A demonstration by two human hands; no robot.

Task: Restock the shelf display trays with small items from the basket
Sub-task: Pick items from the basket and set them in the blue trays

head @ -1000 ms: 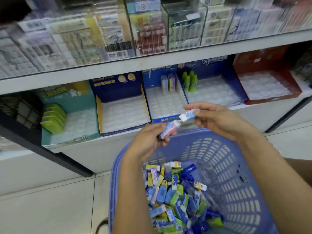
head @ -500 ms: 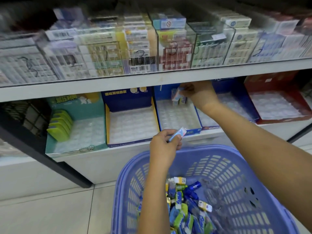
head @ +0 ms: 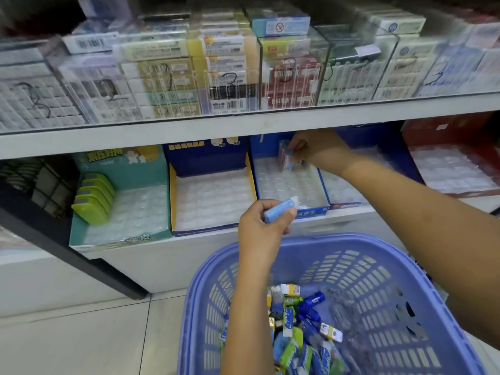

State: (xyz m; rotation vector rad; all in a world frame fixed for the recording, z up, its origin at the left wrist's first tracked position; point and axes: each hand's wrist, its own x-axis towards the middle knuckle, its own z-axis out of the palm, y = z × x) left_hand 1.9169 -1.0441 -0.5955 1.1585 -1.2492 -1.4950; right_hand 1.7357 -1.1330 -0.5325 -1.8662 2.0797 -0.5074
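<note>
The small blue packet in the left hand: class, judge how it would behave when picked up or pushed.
Probably light: the left hand merely pinches the blue packet. Its straight edges suggest it is stiff. Flat-sided, it would likely slide, not roll.

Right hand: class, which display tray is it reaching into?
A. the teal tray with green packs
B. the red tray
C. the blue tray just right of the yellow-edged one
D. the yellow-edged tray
C: the right hand pinches a small pack at the back of the blue tray, while the left hand holds a blue pack in front of the shelf.
</note>
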